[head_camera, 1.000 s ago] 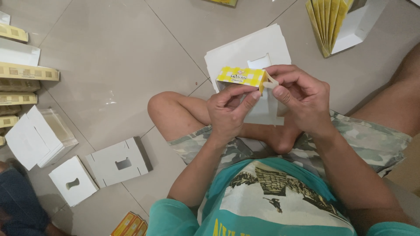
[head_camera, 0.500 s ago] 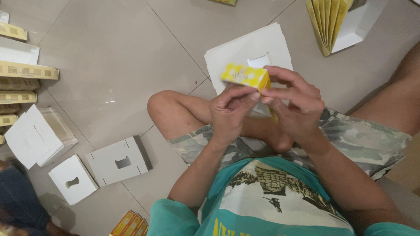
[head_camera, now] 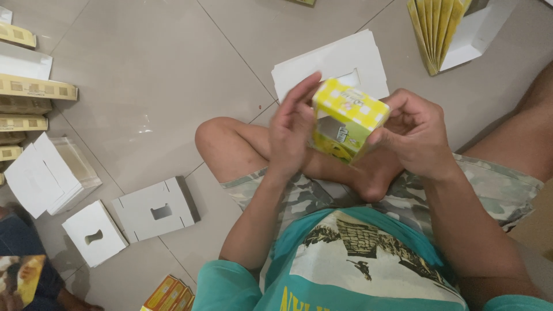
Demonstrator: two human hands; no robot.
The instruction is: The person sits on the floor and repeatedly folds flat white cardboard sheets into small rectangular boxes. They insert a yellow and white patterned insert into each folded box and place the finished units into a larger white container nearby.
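Presently the small yellow checked carton [head_camera: 345,124] sits between both hands above the person's crossed legs, tilted, with one corner pointing up and its cut-out window facing the camera. The left hand [head_camera: 291,129] lies flat along the carton's left side, fingers extended and somewhat blurred. The right hand [head_camera: 417,135] cups the right side, its fingers curled around the far edge and the thumb pressed near the top corner. Neither hand is empty; both press on the carton from opposite sides.

Risks noted:
- The carton is thin card, and squeezing it from both sides at once could buckle a panel or crease the window edge.
- The lower end of the carton is hidden behind the hands, so I cannot tell whether its flaps are tucked; an untucked flap could spring open.
- The tilt leaves the grip resting on corners, so a slip would drop the carton onto the tiled floor [head_camera: 144,86].

Surroundings: a flat white die-cut blank [head_camera: 328,63] lies on the floor just beyond the hands, a fan of yellow flat cartons [head_camera: 435,26] stands at the upper right, and more white blanks [head_camera: 155,210] lie at the left.
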